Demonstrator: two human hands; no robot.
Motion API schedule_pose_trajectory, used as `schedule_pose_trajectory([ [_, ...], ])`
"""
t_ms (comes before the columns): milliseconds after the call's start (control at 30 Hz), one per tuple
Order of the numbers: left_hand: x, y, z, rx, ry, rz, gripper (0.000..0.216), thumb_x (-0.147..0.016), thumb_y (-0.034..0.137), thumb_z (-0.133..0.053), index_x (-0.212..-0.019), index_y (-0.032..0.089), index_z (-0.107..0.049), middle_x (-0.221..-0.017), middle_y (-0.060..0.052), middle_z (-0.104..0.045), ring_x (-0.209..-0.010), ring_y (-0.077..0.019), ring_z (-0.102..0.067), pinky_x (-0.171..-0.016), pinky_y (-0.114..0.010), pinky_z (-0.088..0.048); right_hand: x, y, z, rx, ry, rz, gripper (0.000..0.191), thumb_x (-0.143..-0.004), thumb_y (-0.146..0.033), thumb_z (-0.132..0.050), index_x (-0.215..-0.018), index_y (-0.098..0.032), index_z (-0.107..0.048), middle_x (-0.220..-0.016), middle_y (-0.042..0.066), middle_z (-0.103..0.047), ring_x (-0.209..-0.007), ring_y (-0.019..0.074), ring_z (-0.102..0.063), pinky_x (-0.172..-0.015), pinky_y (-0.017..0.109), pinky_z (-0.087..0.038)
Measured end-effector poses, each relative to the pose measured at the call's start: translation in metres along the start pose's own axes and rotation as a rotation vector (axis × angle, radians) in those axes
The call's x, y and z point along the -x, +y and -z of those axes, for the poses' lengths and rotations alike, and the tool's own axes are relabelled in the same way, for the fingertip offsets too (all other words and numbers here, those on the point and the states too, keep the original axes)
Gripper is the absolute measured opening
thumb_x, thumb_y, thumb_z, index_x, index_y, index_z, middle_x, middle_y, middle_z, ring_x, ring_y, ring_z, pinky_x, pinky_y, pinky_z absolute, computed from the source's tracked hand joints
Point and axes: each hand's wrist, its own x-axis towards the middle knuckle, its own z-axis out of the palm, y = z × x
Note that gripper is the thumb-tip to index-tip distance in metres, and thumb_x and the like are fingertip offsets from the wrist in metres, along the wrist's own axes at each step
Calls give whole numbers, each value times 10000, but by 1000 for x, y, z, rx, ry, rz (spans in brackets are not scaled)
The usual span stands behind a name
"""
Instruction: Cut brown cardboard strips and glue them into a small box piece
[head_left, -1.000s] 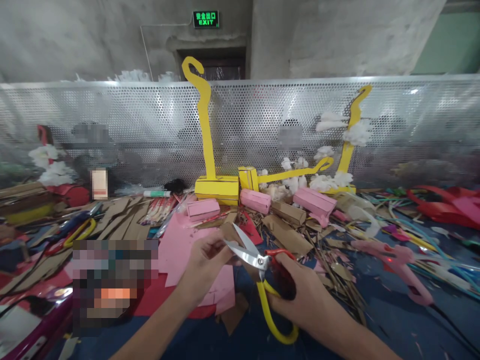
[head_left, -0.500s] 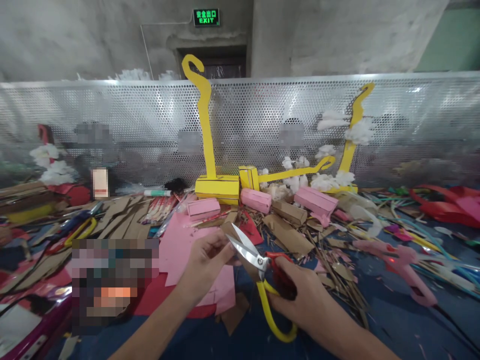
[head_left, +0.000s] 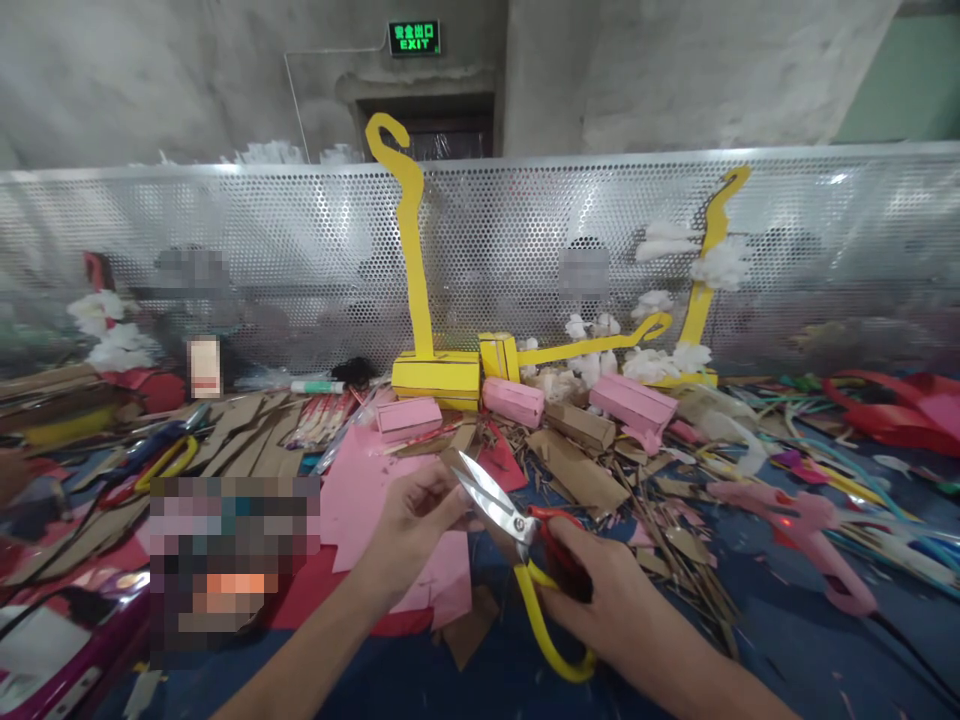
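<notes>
My right hand (head_left: 592, 580) is wrapped around the handles of a pair of scissors (head_left: 517, 525), one loop red and the other yellow. The silver blades point up and left, nearly together, across a narrow brown cardboard strip (head_left: 499, 537). My left hand (head_left: 420, 510) pinches this strip between thumb and fingers, right beside the blade tips. Part of the strip is hidden behind the blades and fingers. Under and beyond my left hand lie pink sheets (head_left: 360, 490) and a red sheet (head_left: 300, 600).
Yellow hook-topped stands (head_left: 412, 260) and pink boxes (head_left: 409, 418) line the back, before a perforated metal screen (head_left: 300, 250). A pink glue gun (head_left: 817, 535) lies at right with its cord. Cardboard scraps (head_left: 577, 470) litter the blue table (head_left: 637, 690). Yellow-handled scissors (head_left: 169, 465) rest at left.
The scissor blades have drawn closer together over the cardboard strip. Both hands stay almost in the same place, and the view has shifted very slightly.
</notes>
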Motion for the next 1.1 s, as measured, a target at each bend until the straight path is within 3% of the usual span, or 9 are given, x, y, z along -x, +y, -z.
schedule_pose_trajectory([
  [367,1,6,-2,-11,-48,-3,212,-886,361,-696,-980,173,-728,-887,-54,-753,-784,-159,-704,-734,-294,-617,-2,2,-2,2,62,12,123,-861,-243,-571,-796,-227,-468,-668,-43,-532,-618,149,-455,-554,249,-318],
  [533,0,7,-4,39,22,2,278,-852,346,-739,-1097,228,-682,-1036,-49,-735,-811,-153,-702,-708,-281,-626,-1,1,-1,-32,110,-31,258,-814,-329,-678,-956,-224,-490,-869,16,-623,-747,200,-558,-667,293,-416],
  [633,0,8,-5,68,46,-2,293,-858,370,-727,-1110,230,-677,-985,-42,-725,-801,-158,-696,-717,-314,-637,1,-1,0,-33,124,-42,398,-744,-303,-739,-1043,-224,-487,-984,45,-635,-837,230,-588,-741,322,-442],
  [733,1,7,-4,79,29,-16,257,-857,377,-726,-1053,214,-700,-898,-31,-715,-758,-155,-690,-715,-330,-640,2,-5,2,-58,116,12,287,-779,-254,-685,-1008,-234,-513,-981,38,-644,-865,228,-600,-754,315,-446],
  [867,1,5,-3,63,-24,-38,227,-860,341,-728,-1049,216,-715,-961,-44,-725,-799,-176,-706,-735,-342,-638,1,-8,3,-67,107,66,183,-786,-165,-597,-945,-237,-543,-927,18,-660,-827,208,-607,-721,293,-440],
  [1100,3,6,-2,36,-59,-46,180,-893,327,-692,-990,177,-710,-891,-53,-718,-764,-165,-689,-728,-337,-634,-1,1,-4,23,41,-10,124,-792,-235,-616,-849,-226,-506,-701,-32,-583,-624,159,-487,-568,260,-320],
])
